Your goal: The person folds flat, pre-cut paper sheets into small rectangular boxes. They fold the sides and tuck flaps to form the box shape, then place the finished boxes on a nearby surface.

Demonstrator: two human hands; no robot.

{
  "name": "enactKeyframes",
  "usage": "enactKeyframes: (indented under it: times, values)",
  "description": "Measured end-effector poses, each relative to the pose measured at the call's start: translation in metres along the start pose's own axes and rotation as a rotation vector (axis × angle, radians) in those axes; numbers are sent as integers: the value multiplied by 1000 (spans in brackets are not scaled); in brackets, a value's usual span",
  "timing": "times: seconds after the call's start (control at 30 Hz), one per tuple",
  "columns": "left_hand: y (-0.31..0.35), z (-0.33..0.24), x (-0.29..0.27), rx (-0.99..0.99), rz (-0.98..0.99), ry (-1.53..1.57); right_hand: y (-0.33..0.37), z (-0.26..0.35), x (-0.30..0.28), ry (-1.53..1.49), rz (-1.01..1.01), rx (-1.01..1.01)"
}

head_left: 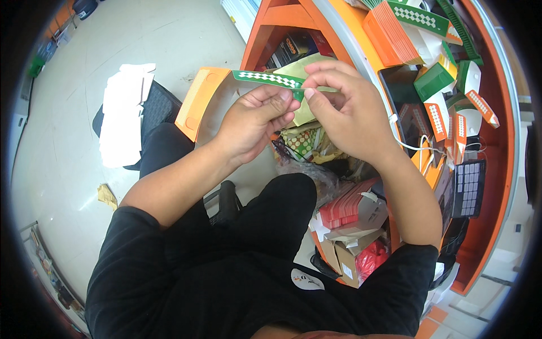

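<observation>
Okay, green strip [262, 78] beside orange carton [203, 103], its end pinched by left hand [251, 121]; right hand's [353, 110] thumb and forefinger closed on same end; I'd judge end-folding, next move needing steady left pinch.

Orange-green carton [204, 96] partly hidden behind left hand [252, 120].

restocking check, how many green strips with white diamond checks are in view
2. One green strip is at the fingertips of the left hand and right hand; the second strip is beside the orange stack. Others may be hidden.
</observation>
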State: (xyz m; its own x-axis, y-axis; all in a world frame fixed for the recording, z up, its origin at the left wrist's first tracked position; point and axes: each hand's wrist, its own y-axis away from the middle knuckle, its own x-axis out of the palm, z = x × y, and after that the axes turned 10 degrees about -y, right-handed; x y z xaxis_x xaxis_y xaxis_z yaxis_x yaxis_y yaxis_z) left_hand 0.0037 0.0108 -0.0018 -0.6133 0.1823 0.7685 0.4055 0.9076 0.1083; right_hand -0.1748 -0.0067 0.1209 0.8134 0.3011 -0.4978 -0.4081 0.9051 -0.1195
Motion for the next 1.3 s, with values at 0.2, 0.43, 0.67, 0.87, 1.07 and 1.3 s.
enactKeyframes:
  times: [0.2, 0.43, 0.67, 0.87, 1.07, 1.3]
  values:
    - [-1, 3, 1, -8, 30, 25, -1, 0, -4, -32, -1, 62]
    - [-2, 2, -2, -8, 61, 67, -3, 0, -8, -32, 19, 74]
    - [-3, 5, -4, 21, 77, 76, -4, 0, -11, -51, 27, 100]
    - [-3, 5, -5, 48, 125, 75, 0, 2, -7, 126, 36, -65]
    - [0, 0, 4, 134, 92, -13, 6, -2, -7, 430, 58, -280]
    - [-6, -19, 3, 224, -57, -264, 3, 0, -2, 378, 81, -246]
